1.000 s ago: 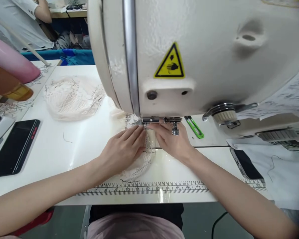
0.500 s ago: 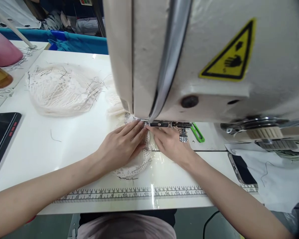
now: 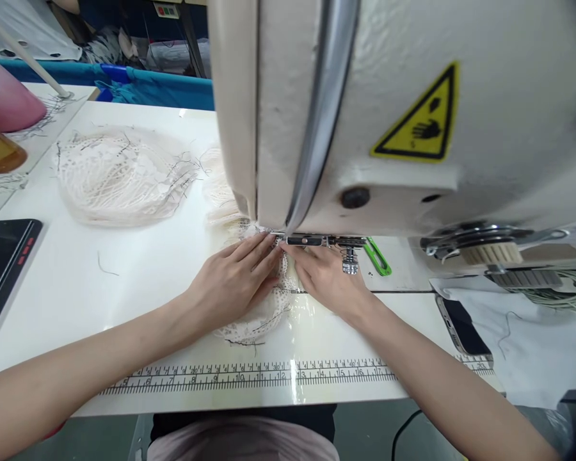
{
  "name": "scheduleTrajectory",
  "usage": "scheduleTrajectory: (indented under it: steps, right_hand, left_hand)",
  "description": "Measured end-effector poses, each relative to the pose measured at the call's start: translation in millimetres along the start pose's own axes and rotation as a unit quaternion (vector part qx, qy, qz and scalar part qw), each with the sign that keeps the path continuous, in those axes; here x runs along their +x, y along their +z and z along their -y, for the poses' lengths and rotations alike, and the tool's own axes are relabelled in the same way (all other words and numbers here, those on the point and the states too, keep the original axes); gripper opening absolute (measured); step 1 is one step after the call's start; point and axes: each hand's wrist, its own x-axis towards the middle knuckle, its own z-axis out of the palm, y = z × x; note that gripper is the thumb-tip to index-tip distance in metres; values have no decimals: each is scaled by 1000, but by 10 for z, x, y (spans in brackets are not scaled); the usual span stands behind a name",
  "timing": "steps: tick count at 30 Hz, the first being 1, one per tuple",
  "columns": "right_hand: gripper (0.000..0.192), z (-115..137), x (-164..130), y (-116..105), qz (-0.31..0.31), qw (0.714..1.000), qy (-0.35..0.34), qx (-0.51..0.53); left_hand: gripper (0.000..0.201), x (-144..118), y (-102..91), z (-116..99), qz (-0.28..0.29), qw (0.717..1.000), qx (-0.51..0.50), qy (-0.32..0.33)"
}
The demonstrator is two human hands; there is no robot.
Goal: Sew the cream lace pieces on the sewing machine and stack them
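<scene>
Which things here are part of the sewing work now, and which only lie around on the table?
In use:
- left hand and right hand, flat on the lace piece
- sewing machine, its presser foot at the fingertips

Lying about:
- lace pile
- green tool
- dark tablet
- phone
- printed ruler on the table edge

Yellow hand-hazard warning triangle (image 3: pixel 418 121) on sewing machine head (image 3: pixel 484 96); printed ruler (image 3: pixel 249 376) along table edge, numbers 5–17 legible.

A white table (image 3: pixel 77 288) gleams under bright light (a ruler (image 3: pixel 249 379) lines its near edge). Blue bins (image 3: pixel 163 89) stand behind.
</scene>
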Motion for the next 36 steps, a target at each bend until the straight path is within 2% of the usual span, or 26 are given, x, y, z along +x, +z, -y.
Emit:
scheduleTrajectory:
  steps: [10,15,17,20,23,27,29,31,33,36]
  right_hand:
    - [37,3,-19,26,-9,1000,5,-18]
    - [33,6,4,-43,-54,997,-29,-39]
    - [31,5,12,-91,-82,994,-59,-38]
    - [29,-2,23,-132,-102,982,-160,2]
    - [28,-14,21,-109,-96,967,-232,51]
    - [30,-37,-2,-40,-79,965,-239,77]
    - [30,-51,-12,-26,-66,965,-239,89]
    - [28,-63,-17,-34,-58,963,-239,108]
    - [24,-69,-16,-57,-51,962,-233,134]
    - [14,-67,-1,-90,-30,960,-225,163]
  left_hand:
    - [41,11,-14,1,-12,1000,19,9]
    - [41,5,11,8,-14,1000,22,12]
    - [41,14,3,7,-11,999,27,15]
    - [38,27,-93,3,-11,999,36,36]
    - [28,-31,-284,10,-23,994,33,103]
    - [15,-288,-483,18,-29,958,33,283]
    - [12,-440,-500,-3,0,950,59,307]
    - [17,-554,-485,-39,12,956,66,286]
    - [20,-601,-484,-75,1,974,36,225]
    - [17,-537,-575,-86,12,998,-49,26]
